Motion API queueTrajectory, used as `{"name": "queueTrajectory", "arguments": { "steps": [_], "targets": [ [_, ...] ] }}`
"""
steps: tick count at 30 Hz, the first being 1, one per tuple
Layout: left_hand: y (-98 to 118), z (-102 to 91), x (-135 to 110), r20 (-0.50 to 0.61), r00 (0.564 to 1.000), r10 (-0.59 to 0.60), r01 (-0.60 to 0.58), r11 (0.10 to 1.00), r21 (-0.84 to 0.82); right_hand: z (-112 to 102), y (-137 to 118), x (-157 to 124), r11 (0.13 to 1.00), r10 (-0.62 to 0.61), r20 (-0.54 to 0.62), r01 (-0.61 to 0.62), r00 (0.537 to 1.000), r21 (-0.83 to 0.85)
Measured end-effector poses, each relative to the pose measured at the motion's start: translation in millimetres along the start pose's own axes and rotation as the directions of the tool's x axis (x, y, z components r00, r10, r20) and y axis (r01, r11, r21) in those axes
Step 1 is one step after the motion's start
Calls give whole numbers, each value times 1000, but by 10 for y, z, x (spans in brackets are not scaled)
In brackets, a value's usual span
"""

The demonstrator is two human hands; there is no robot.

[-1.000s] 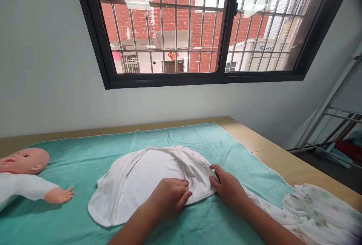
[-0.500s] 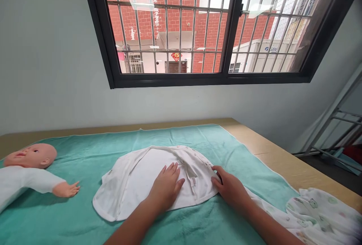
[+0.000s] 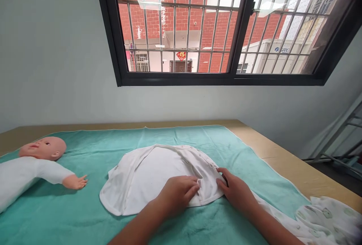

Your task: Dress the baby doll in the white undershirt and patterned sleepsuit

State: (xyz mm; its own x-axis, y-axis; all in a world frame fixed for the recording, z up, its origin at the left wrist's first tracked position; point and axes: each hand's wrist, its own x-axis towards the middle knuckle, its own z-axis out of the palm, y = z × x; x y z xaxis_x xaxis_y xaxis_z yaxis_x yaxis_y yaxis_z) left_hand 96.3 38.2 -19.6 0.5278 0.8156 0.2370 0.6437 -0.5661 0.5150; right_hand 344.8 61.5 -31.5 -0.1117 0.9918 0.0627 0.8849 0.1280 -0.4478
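White garment (image 3: pixel 158 166): It lies spread on the teal towel (image 3: pixel 70 218), directly before us, with 1 flap along each side.
Left hand (image 3: pixel 181 192): Our fingers are curled over the right-hand flap; thumb and fingertips appear to be pinching a small fold.
Right hand (image 3: pixel 236 188): Our thumb and index finger touch the garment's right edge; we cannot tell whether cloth is caught between them.
Flap risk: We judge that the thin cloth could crease or roll under if our 2 hands pulled unevenly.
Slip risk: The whole garment could slide or bunch if we tugged from 1 side, since nothing weighs down its left end.
Sleeve side: The printed cloth (image 3: pixel 328 215) lies near our right forearm, so a wide sweep could drag it.
Doll (image 3: pixel 36 167): It lies well apart on our left, 1 arm towards the garment.
Outdoor unit lettering (image 3: pixel 283 50): Through the window we read "GRE", beside a blue logo.
Red door decoration (image 3: pixel 181 55): We cannot make out any writing.
Garment label: We see none readable.
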Motion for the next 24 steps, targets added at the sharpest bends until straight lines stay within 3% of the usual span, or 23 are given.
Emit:
{"name": "queueTrajectory", "arguments": {
  "steps": [3,7,11,15,18,24],
  "targets": [
    [-165,-58,34,-67,982,-178,186,972,145,-5,-6,1,1000,10,2,-10,1000,0],
    [-340,-120,47,42,955,-295,270,915,300,-9,-9,7,1000,9,4,-9,1000,-2],
    [-247,-69,23,135,961,-242,197,939,281,-10,-8,6,1000,-1,-1,1,1000,-8],
    [-102,13,1,191,979,-73,37,982,184,-1,2,14,1000,-11,-2,11,1000,-16],
    [-177,-27,30,220,975,-11,-13,994,111,0,1,15,1000,-13,-1,13,1000,-27],
    [-560,-150,300,48,951,-306,282,919,276,-23,-33,-19,999,-28,-28,27,999,-22]
  ]
}}
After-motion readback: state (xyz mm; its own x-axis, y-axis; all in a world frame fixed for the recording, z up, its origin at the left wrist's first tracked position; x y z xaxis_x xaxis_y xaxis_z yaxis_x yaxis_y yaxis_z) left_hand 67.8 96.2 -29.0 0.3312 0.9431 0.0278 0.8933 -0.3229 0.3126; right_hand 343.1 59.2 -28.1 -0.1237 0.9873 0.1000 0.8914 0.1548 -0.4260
